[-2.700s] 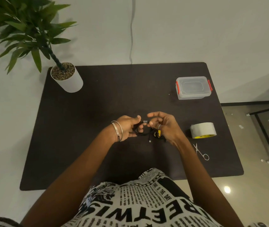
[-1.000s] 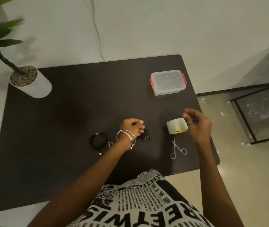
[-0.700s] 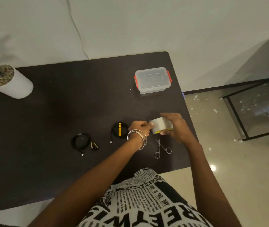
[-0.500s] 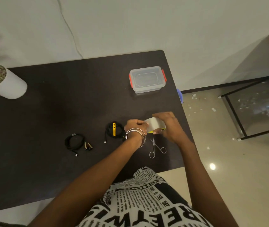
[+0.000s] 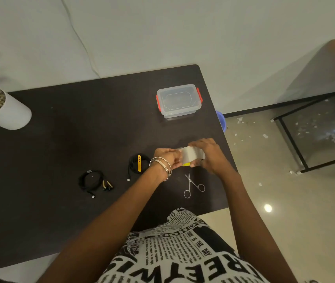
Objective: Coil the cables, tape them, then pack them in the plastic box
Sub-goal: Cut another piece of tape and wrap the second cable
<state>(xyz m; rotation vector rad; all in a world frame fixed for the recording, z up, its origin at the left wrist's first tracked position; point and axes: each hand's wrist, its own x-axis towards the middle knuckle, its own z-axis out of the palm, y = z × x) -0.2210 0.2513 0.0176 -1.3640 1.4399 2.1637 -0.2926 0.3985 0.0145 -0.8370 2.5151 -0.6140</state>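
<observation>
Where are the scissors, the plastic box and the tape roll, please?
scissors [image 5: 192, 184]: head view, at the pivot.
plastic box [image 5: 178, 100]: head view, on the clear lid.
tape roll [image 5: 191, 155]: head view, on its outer face between both hands.

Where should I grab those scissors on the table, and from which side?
Judging by how they lie, take the scissors by the two finger loops, which point toward the person at the table's near edge. Come from above on the near side; the blade tips point away, toward the hands holding the tape roll.

Both hands grip the tape roll [image 5: 191, 158] above the desk [image 5: 60, 127]: left hand [image 5: 167, 160], right hand [image 5: 209, 155]. Two coiled cables [image 5: 91, 179] [image 5: 138, 166] lie left; scissors [image 5: 192, 185] nearer; the plastic box [image 5: 179, 101] stands closed.
</observation>
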